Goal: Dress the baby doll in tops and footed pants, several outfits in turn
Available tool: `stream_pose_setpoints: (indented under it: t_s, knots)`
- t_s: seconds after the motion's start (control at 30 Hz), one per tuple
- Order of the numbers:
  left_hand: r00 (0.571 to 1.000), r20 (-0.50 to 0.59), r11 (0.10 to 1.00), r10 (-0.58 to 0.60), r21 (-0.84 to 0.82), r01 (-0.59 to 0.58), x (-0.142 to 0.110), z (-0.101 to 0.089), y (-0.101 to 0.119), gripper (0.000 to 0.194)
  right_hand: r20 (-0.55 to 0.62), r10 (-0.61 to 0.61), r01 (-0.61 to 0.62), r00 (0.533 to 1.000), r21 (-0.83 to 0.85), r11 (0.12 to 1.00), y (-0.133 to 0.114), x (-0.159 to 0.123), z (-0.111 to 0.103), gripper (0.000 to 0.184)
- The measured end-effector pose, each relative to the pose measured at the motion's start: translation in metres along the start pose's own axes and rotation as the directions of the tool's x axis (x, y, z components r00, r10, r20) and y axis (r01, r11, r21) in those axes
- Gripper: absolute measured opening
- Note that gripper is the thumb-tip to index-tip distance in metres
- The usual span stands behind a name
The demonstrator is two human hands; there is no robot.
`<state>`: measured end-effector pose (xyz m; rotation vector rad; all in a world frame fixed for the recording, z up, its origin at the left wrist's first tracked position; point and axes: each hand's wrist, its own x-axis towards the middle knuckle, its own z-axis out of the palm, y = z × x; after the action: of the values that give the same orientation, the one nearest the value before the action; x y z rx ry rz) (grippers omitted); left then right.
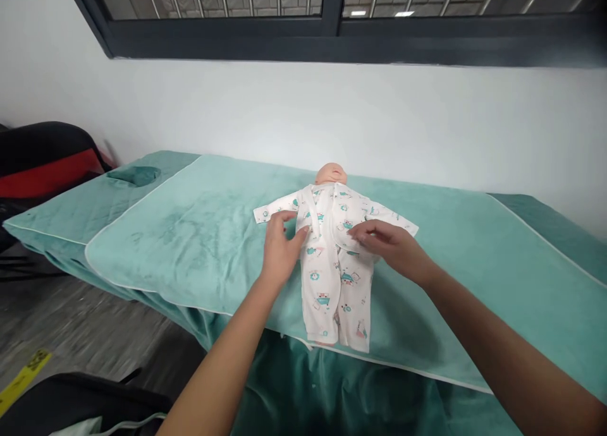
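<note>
A baby doll (331, 172) lies on its back on the bed, head toward the wall. White baby clothes (327, 284) with small teal and pink prints cover its body, with sleeves spread to both sides and legs pointing toward me. The front flaps overlap at the chest. My left hand (282, 246) is over the left side of the clothes, thumb and forefinger apart, with nothing seen between them. Over the right front flap is my right hand (391, 246), fingers bent and slightly apart, tips near the cloth. Whether those fingertips touch the cloth is hard to see.
A teal plush cover (190, 234) with white piping spreads over the bed, which has a face hole (135, 175) at the left end. Behind stands a white wall (303, 107) below a dark window frame (327, 41). A black and red chair (50, 161) stands at left.
</note>
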<state>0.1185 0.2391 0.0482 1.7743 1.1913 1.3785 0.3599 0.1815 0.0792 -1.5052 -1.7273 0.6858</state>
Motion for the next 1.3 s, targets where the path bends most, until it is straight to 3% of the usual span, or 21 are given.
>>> stream_pose_setpoints:
  t_s: [0.07, 0.13, 0.27, 0.37, 0.5, 0.57, 0.67, 0.7, 0.73, 0.8, 0.83, 0.9, 1.0, 1.1, 1.23, 1.3]
  knots:
    - [0.998, 0.049, 0.991, -0.042, 0.129, 0.035, -0.001, 0.001, -0.015, 0.038, -0.066, -0.007, 0.001, 0.998, -0.089, 0.996, 0.006, 0.004, 0.004, 0.023]
    - [0.988, 0.151, 0.979, -0.038, 0.204, 0.006, -0.003, 0.006, -0.022, 0.041, -0.046, -0.067, 0.055, 0.997, -0.23, 0.972, 0.009, 0.006, 0.012, 0.021]
    - [0.977, 0.208, 0.938, 0.049, 0.326, -0.116, -0.001, 0.02, -0.012, 0.036, -0.036, -0.184, 0.156, 0.982, -0.383, 0.91, 0.015, -0.001, 0.032, 0.028]
    - [0.968, 0.218, 0.902, 0.123, 0.383, -0.201, 0.005, 0.028, 0.002, 0.017, -0.112, -0.095, 0.058, 0.989, -0.3, 0.952, 0.02, -0.012, 0.04, 0.031]
    - [0.943, 0.234, 0.884, 0.235, 0.353, -0.308, 0.005, 0.037, 0.022, 0.025, -0.125, 0.07, -0.076, 0.99, -0.038, 0.996, 0.021, -0.013, 0.033, 0.042]
    - [0.908, 0.327, 0.849, 0.261, 0.37, -0.377, 0.001, 0.041, 0.028, 0.025, -0.166, 0.117, -0.115, 0.979, 0.024, 0.993, 0.019, -0.001, 0.025, 0.047]
    - [0.833, 0.494, 0.859, 0.249, 0.285, -0.426, 0.001, 0.041, 0.029, 0.023, -0.347, 0.059, -0.09, 0.936, -0.073, 0.993, 0.013, 0.036, 0.013, 0.038]
    - [0.835, 0.496, 0.899, 0.238, 0.214, -0.383, 0.005, 0.039, 0.027, 0.024, -0.399, 0.009, -0.069, 0.917, -0.135, 0.988, 0.011, 0.054, 0.01, 0.031]
    - [0.865, 0.453, 0.94, 0.217, 0.141, -0.31, 0.012, 0.036, 0.023, 0.024, -0.426, -0.04, -0.051, 0.904, -0.2, 0.978, 0.008, 0.073, 0.009, 0.024]
    - [0.953, 0.274, 0.988, 0.131, 0.044, -0.149, 0.032, 0.032, 0.01, 0.025, -0.408, -0.081, -0.063, 0.909, -0.329, 0.942, 0.005, 0.112, 0.011, 0.021]
    - [0.981, 0.175, 0.995, 0.079, 0.042, -0.087, 0.044, 0.03, 0.002, 0.024, -0.381, -0.06, -0.098, 0.922, -0.382, 0.919, 0.004, 0.129, 0.014, 0.023]
    - [0.998, 0.057, 0.993, 0.001, 0.116, -0.008, 0.071, 0.032, -0.014, 0.022, -0.335, 0.023, -0.181, 0.942, -0.45, 0.874, 0.005, 0.157, 0.021, 0.03]
    - [0.994, 0.108, 0.953, -0.024, 0.303, -0.01, 0.104, 0.044, -0.034, 0.025, -0.328, 0.088, -0.242, 0.941, -0.466, 0.851, 0.013, 0.175, 0.03, 0.034]
    - [0.986, 0.161, 0.889, 0.051, 0.441, -0.118, 0.122, 0.06, -0.04, 0.034, -0.307, 0.09, -0.216, 0.947, -0.403, 0.89, 0.022, 0.175, 0.027, 0.028]
    - [0.96, 0.212, 0.913, 0.183, 0.326, -0.246, 0.136, 0.077, -0.032, 0.026, -0.287, 0.114, -0.185, 0.951, -0.235, 0.954, 0.026, 0.172, 0.017, 0.022]
    - [0.955, 0.245, 0.95, 0.169, 0.217, -0.224, 0.145, 0.08, -0.027, 0.024, -0.336, 0.112, -0.162, 0.935, -0.125, 0.979, 0.026, 0.175, 0.015, 0.02]
